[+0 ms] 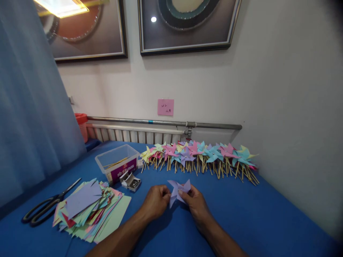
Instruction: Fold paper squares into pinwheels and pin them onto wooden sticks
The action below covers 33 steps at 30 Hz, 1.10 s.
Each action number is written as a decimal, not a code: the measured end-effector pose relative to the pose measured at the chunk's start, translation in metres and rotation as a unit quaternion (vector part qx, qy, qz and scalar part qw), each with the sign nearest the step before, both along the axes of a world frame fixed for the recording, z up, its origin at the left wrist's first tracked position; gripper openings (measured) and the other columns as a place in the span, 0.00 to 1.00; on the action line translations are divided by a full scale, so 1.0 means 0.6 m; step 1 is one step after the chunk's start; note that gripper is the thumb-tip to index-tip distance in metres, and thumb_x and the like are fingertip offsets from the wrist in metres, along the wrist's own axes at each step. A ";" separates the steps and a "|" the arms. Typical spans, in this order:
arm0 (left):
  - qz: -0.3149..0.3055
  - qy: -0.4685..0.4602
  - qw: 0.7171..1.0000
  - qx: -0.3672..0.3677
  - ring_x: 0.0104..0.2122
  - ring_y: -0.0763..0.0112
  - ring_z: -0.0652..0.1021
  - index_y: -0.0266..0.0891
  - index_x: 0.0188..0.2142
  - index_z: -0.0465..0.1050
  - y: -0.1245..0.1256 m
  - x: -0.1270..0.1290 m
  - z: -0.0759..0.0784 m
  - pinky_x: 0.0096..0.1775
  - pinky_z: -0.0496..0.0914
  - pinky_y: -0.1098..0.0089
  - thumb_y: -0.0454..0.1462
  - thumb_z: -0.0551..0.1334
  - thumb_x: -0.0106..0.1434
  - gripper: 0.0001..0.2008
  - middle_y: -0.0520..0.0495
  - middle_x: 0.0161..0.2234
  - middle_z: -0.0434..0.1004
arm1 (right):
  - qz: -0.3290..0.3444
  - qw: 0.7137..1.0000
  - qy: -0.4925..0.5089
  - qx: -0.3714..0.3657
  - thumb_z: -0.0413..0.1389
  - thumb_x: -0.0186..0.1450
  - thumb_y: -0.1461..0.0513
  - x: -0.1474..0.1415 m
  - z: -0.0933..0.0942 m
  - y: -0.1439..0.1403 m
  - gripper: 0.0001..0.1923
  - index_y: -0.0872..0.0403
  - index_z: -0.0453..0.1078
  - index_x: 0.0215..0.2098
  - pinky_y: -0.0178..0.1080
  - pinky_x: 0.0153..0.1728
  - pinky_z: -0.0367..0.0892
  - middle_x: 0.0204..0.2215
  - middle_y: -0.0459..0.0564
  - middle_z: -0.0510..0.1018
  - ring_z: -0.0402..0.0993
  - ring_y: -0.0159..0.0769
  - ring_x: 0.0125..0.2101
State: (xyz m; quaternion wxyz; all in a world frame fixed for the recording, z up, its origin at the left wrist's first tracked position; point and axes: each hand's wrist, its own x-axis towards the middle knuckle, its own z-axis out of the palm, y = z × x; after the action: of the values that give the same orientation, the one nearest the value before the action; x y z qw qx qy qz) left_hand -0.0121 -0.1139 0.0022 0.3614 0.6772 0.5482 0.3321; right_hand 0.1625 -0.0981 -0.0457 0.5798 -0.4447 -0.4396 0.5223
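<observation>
A purple paper pinwheel [175, 192] is held up over the blue-covered table. My right hand [197, 205] grips it from the right, the thumb pressed near its centre. At the pinwheel's left edge is my left hand [157, 201], its fingers curled together. What lies in those fingers, if anything, is hidden. No stick shows on this pinwheel. To the left, a small open box [134, 184] holds small metal fasteners. A pile of coloured paper pieces [83, 203], some with cut slits, lies beside my left forearm.
Finished pinwheels on sticks [187, 153] lie in a long row along the back. A clear plastic tub [128, 153] holds some sticks. Black-handled scissors [50, 205] rest at the far left. A radiator [134, 132] and pipe [214, 125] run along the wall; a curtain [32, 96] hangs left.
</observation>
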 end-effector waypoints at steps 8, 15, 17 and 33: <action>-0.001 0.006 1.000 0.002 0.24 0.72 0.70 0.37 0.28 0.74 0.000 0.000 0.004 0.29 0.59 0.72 0.34 0.58 0.60 0.07 0.53 0.22 0.72 | 0.010 1.000 -0.001 0.002 0.72 0.47 0.48 0.002 -0.003 0.001 0.26 0.54 0.78 0.39 0.40 0.38 0.69 0.31 0.49 0.82 0.75 0.40 0.31; 0.008 0.016 1.000 0.006 0.25 0.72 0.70 0.37 0.28 0.74 -0.003 0.001 0.004 0.29 0.59 0.72 0.34 0.58 0.60 0.07 0.53 0.22 0.73 | 0.019 1.000 -0.006 0.012 0.71 0.50 0.48 0.004 -0.006 0.001 0.26 0.55 0.78 0.40 0.40 0.38 0.69 0.32 0.49 0.82 0.75 0.40 0.33; 0.009 0.014 1.000 0.009 0.24 0.72 0.70 0.37 0.28 0.73 -0.002 0.001 0.001 0.29 0.59 0.72 0.34 0.58 0.60 0.07 0.52 0.22 0.73 | 0.021 1.000 -0.007 0.016 0.71 0.50 0.48 0.004 -0.004 0.000 0.26 0.55 0.77 0.41 0.40 0.38 0.69 0.32 0.49 0.82 0.75 0.40 0.33; 0.003 0.023 1.000 0.012 0.25 0.71 0.71 0.37 0.27 0.73 -0.003 0.004 -0.002 0.29 0.59 0.71 0.34 0.58 0.60 0.07 0.52 0.22 0.73 | 0.014 1.000 -0.025 0.013 0.70 0.51 0.48 0.007 -0.008 -0.003 0.25 0.55 0.78 0.40 0.40 0.37 0.68 0.31 0.50 0.82 0.76 0.40 0.32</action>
State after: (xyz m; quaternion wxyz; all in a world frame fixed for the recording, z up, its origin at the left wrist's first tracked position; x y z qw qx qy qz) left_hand -0.0099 -0.1157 0.0012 0.3398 0.6872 0.5542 0.3243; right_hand 0.1666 -0.1002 -0.0505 0.5669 -0.4434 -0.4668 0.5138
